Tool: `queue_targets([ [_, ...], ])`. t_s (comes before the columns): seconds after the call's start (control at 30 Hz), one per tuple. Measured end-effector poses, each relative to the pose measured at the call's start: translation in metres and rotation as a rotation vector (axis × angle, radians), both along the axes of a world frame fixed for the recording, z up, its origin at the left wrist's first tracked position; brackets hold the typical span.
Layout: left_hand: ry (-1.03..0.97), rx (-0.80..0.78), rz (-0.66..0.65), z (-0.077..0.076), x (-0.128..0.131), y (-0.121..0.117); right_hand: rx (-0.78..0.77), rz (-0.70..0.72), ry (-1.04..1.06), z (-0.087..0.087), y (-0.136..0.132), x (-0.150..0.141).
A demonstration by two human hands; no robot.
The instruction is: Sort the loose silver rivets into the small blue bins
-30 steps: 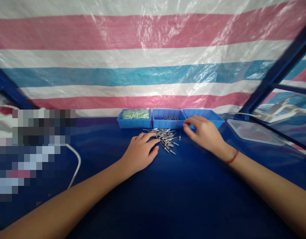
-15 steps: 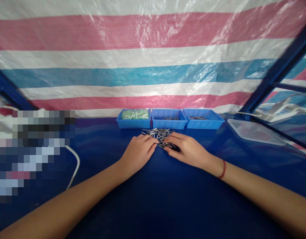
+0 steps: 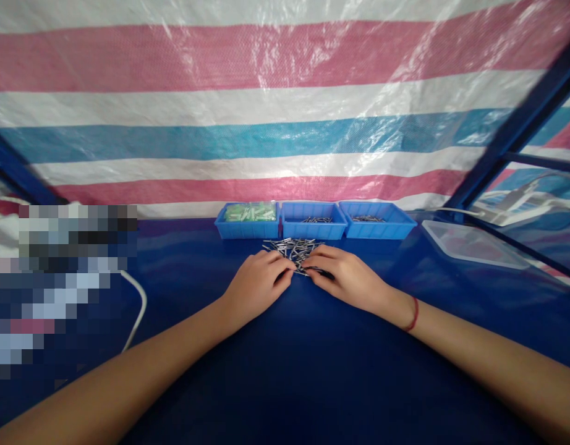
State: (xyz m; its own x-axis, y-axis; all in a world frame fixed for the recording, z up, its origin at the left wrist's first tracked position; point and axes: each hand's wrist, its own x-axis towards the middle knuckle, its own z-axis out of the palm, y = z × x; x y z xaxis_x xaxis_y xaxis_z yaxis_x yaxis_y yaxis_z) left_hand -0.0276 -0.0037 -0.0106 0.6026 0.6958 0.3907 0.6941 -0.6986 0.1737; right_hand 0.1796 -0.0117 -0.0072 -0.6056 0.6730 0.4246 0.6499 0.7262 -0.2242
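A loose pile of thin, silvery metal pins (image 3: 290,246) lies on the blue tabletop (image 3: 285,371) between my two hands. My left hand (image 3: 257,283) rests at the pile's left edge, its thumb and forefinger pinched together at the tips; anything between them is too small to make out. From the right, my right hand (image 3: 347,275) curls over the pile, with some pins showing in the gap between thumb and forefinger. A red string bracelet (image 3: 413,314) circles the right wrist. The other fingers' tips are partly hidden.
Behind the pile stand three blue bins: the left bin (image 3: 220,230) with a bag of green-white pieces, the middle bin (image 3: 313,232) and right bin (image 3: 382,231) with metal pins. A clear plastic lid (image 3: 475,245) lies right. A white cable (image 3: 141,303) runs left, near a blurred-out area.
My right thumb and forefinger have drawn slightly closer together at the pile. The left hand has barely moved, and the whole view has shifted a little.
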Motion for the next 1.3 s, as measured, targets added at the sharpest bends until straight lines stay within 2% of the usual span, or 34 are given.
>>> queue_targets([
  [0.27,-0.007,-0.003,-0.012,-0.001,0.001,0.002,0.059,0.071,-0.055,0.002,0.002,0.000],
  [0.77,-0.005,-0.010,-0.022,0.001,0.002,0.000,0.059,0.074,-0.095,0.002,0.003,0.000],
  [0.97,0.000,-0.019,-0.018,0.001,0.001,0.001,0.151,0.071,-0.105,0.006,0.002,0.002],
  [1.1,-0.066,-0.026,-0.006,0.001,0.001,-0.001,0.204,0.100,-0.005,0.012,-0.002,0.003],
  [1.17,-0.118,-0.025,-0.009,0.003,0.000,-0.003,0.181,0.094,0.120,0.015,-0.006,0.002],
  [1.3,-0.220,-0.030,-0.025,0.006,-0.001,-0.005,-0.053,-0.053,0.507,0.018,-0.016,-0.007],
])
